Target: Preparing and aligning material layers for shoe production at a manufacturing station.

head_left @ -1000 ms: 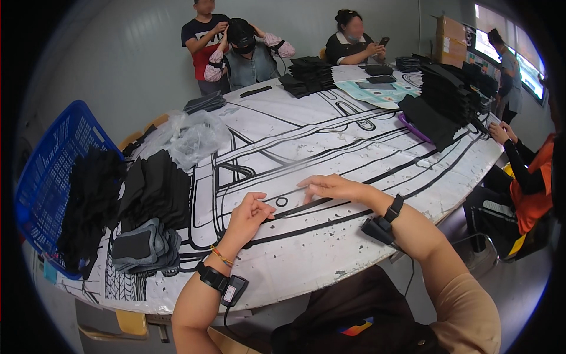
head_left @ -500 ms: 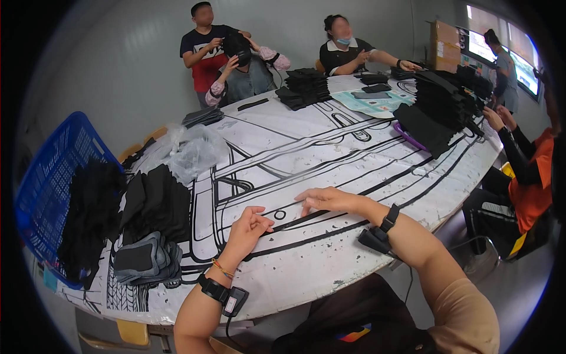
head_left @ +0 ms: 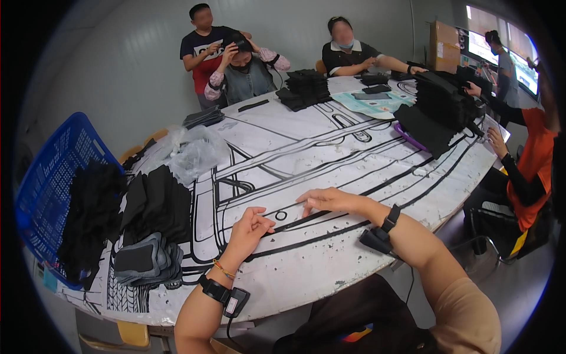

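My left hand (head_left: 250,232) rests at the white table (head_left: 306,259), palm turned inward, fingers loosely bent and apart, holding nothing. Across a small gap, my right hand (head_left: 328,201) hovers over or lies on the tabletop with its fingers loosely stretched; nothing is in it either. Closest to my left hand is a stack of black cloth pieces (head_left: 156,203). In front of that stack sits a small pile of grey pieces with dark centres (head_left: 147,259). Each wrist wears a black strap with a small device and cable.
A blue basket (head_left: 65,153) holding black cloth stands at the left. Beyond the stacks lies a clear plastic bag (head_left: 191,153). Black stacks (head_left: 303,88) and a taller black pile (head_left: 439,112) with a purple tray edge (head_left: 408,137) lie farther off. Several people surround the table.
My hands have hardly moved. Across the table, a seated person's black headgear has shifted up to the forehead. At the right, the person in orange has drawn their hands apart.
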The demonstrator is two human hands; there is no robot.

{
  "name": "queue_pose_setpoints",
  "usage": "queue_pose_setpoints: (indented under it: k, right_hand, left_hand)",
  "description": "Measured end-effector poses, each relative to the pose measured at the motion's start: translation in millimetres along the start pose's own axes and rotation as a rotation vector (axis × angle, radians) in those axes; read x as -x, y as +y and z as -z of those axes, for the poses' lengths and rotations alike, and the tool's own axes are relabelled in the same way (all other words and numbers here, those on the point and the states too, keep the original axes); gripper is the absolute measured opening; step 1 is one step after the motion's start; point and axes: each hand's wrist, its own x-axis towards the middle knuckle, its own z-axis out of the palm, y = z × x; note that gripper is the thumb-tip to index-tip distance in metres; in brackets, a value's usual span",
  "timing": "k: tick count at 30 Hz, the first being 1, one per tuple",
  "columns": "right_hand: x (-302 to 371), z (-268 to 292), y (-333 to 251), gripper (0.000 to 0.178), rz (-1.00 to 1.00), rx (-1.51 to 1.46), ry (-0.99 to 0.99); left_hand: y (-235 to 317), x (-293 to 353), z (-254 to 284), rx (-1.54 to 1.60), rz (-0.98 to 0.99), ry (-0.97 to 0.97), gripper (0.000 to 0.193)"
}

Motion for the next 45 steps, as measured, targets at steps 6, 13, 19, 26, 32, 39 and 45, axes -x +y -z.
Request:
queue_pose_setpoints:
  k: [6,13,19,26,32,39,45]
  right_hand:
    - [0,2,3,0.054,0.020,0.044,0.011]
    - [2,0,0,0.056,0.006,0.013,0.011]
    - [3,-1,-4,0.055,-0.004,0.011,0.012]
    - [1,0,-1,0.055,-0.005,0.034,0.028]
    - [3,0,-3,0.054,-0.001,-0.024,0.024]
    - [-7,2,13,0.063,-0.039,0.002,-0.023]
    - [-7,3,17,0.063,0.012,0.024,-0.037]
  left_hand:
    - [-6,-2,-1,0.032,0.014,0.001,0.032]
    - [-9,-2,0,0.035,-0.007,-0.001,0.031]
    - [-11,-2,1,0.071,-0.010,-0.001,0.031]
    - [-4,-1,0,0.075,0.036,-0.014,0.034]
    - [-2,0,-1,0.101,0.028,-0.004,0.033]
    - [3,0,-3,0.083,0.050,-0.005,0.034]
    - [1,1,-2,0.078,0.048,-0.012,0.034]
